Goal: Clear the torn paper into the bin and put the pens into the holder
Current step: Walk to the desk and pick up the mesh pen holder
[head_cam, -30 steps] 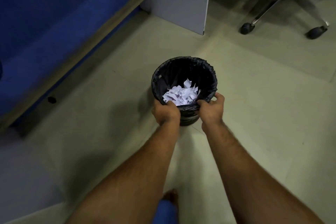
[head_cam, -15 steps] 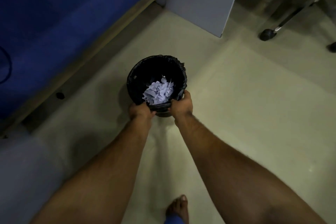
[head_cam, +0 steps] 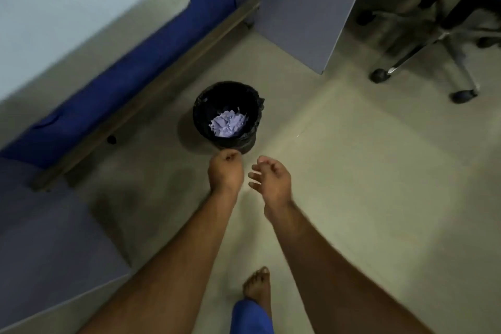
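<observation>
A small round bin (head_cam: 201, 112) lined with a black bag stands on the floor. A heap of torn pale paper (head_cam: 227, 125) lies inside it. My left hand (head_cam: 225, 174) hovers just in front of the bin's near rim, fingers curled loosely, holding nothing. Beside it, my right hand (head_cam: 271, 179) is a little farther back from the bin, its fingers relaxed and spread, also free of the bin. No pens or holder are in view.
A blue panel (head_cam: 122, 84) with a wooden rail (head_cam: 151, 95) runs along the left behind the bin. A grey partition (head_cam: 306, 8) stands at the back, an office chair base (head_cam: 423, 57) at upper right. My bare foot (head_cam: 257, 287) is on the floor below.
Both hands have let go of the bin's near rim and drawn back toward me. The bin now stands by itself on the floor. The view has lifted and pulled away.
</observation>
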`<state>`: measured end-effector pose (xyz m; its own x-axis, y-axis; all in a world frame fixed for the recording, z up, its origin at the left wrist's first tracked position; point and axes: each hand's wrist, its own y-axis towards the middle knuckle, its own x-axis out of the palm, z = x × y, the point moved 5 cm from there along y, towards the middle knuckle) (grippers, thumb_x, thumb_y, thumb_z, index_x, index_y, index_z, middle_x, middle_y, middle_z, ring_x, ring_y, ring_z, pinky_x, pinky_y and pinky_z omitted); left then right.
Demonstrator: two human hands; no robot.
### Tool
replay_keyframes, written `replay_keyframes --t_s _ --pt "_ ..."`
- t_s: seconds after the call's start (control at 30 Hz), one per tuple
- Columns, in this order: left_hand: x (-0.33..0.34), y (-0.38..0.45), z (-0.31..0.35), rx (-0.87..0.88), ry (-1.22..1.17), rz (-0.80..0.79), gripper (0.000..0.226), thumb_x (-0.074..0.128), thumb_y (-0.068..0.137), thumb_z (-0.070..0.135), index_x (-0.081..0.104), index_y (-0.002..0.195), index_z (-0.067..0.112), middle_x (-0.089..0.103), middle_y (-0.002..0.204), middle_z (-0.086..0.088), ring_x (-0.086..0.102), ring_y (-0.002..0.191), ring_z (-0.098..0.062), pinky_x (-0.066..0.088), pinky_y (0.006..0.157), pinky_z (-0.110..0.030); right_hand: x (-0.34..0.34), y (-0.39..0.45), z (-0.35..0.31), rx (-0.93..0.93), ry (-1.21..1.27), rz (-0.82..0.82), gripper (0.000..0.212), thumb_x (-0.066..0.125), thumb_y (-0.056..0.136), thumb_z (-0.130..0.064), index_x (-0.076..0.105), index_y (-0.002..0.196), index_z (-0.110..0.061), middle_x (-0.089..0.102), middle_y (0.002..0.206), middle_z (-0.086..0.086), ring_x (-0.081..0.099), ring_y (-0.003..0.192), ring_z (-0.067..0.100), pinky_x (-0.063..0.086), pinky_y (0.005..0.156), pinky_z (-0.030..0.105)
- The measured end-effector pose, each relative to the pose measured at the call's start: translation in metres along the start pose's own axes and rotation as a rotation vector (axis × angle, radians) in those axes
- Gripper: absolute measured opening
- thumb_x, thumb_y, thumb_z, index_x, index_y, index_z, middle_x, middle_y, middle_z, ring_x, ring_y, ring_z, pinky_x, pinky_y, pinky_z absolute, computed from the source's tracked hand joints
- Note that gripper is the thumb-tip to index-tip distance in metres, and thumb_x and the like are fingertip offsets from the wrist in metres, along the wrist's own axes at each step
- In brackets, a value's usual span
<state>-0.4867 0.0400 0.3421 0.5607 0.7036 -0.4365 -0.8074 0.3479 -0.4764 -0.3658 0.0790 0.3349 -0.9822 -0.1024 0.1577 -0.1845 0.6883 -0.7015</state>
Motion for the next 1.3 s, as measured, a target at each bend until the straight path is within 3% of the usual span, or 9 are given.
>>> replay_keyframes --t_s 0.1,0.27,0.43,0.57,0.8,0.93,1.0,1.13,1.3 --pt "-0.025 -0.071 0.044 0.076 0.016 -0.025 0.013 0.057 0.085 0.015 0.07 0.087 0.019 0.073 0.089 -0.008 0.067 0.086 -0.028 0.054 0.079 -0.037 -0.008 -0.065 -0.041 -0.077 0.012 0.106 0.007 0.059 0.096 -0.012 0.065 0.093 -0.013 0.068 0.085 0.012 0.067 0.079 0.025 0.055 0.063 0.034" --pt "-0.091 -0.173 0.142 0.201 -0.093 -0.041 0.008 0.06 0.086 0.013 0.066 0.085 0.019 0.069 0.075 -0.001 0.066 0.072 -0.02 0.053 0.069 -0.031 -0.008 -0.182 -0.118 -0.139 0.035 0.125 0.013 0.057 0.095 -0.009 0.066 0.088 -0.016 0.069 0.081 0.009 0.068 0.076 0.023 0.058 0.07 0.04" --pt "-0.171 -0.222 0.231 0.267 -0.161 -0.001 0.013 0.063 0.087 0.016 0.065 0.077 0.025 0.07 0.076 -0.002 0.068 0.074 -0.021 0.057 0.07 -0.035 0.026 -0.276 -0.195 -0.237 -0.049 0.055 0.016 0.058 0.094 -0.008 0.066 0.082 -0.016 0.072 0.081 0.011 0.069 0.076 0.028 0.057 0.067 0.036" --pt "-0.243 -0.234 0.275 0.263 -0.201 0.051 0.007 0.063 0.085 0.025 0.068 0.08 0.025 0.072 0.079 -0.001 0.069 0.076 -0.022 0.06 0.073 -0.038 0.083 -0.328 -0.231 -0.283 -0.181 -0.1 0.009 0.061 0.088 -0.016 0.069 0.085 -0.02 0.075 0.089 0.012 0.072 0.087 0.033 0.06 0.08 0.052" --pt "-0.341 -0.163 0.296 0.18 -0.145 0.12 0.009 0.059 0.082 0.028 0.066 0.081 0.022 0.072 0.09 0.0 0.068 0.089 -0.025 0.057 0.085 -0.041 0.191 -0.349 -0.243 -0.293 -0.456 -0.149 0.019 0.071 0.084 -0.027 0.066 0.101 -0.02 0.071 0.082 0.004 0.067 0.075 0.021 0.059 0.083 0.043" --pt "-0.38 -0.111 0.284 0.155 0.124 0.152 0.016 0.054 0.09 0.02 0.065 0.101 0.015 0.069 0.108 -0.005 0.063 0.097 -0.028 0.051 0.082 -0.031 0.238 -0.343 -0.25 -0.26 -0.582 -0.157 0.03 0.074 0.086 -0.028 0.061 0.11 -0.016 0.06 0.075 -0.002 0.057 0.066 0.012 0.048 0.062 0.021" --pt "-0.392 -0.084 0.277 0.174 0.216 0.139 0.023 0.057 0.091 0.021 0.061 0.112 0.013 0.067 0.116 -0.009 0.063 0.103 -0.031 0.05 0.085 -0.033 0.259 -0.332 -0.257 -0.273 -0.674 -0.155 0.037 0.076 0.083 -0.034 0.06 0.112 -0.017 0.062 0.081 -0.001 0.06 0.071 0.014 0.044 0.058 0.021" --pt "-0.402 -0.027 0.263 0.275 0.408 0.11 0.04 0.061 0.091 0.024 0.053 0.128 0.012 0.057 0.13 -0.012 0.057 0.117 -0.031 0.049 0.096 -0.041 0.296 -0.297 -0.262 -0.277 -0.777 -0.121 0.057 0.076 0.081 -0.036 0.051 0.129 -0.017 0.064 0.092 0.002 0.065 0.093 0.023 0.052 0.081 0.031" --pt "-0.387 0.018 0.246 0.483 0.767 0.14 0.051 0.05 0.097 0.031 0.044 0.141 0.008 0.04 0.149 -0.02 0.038 0.138 -0.036 0.034 0.113 -0.046 0.325 -0.262 -0.257 -0.314 -0.843 -0.069 0.098 0.079 0.077 -0.04 0.023 0.154 -0.017 0.042 0.152 0.009 0.044 0.138 0.027 0.043 0.11 0.043"
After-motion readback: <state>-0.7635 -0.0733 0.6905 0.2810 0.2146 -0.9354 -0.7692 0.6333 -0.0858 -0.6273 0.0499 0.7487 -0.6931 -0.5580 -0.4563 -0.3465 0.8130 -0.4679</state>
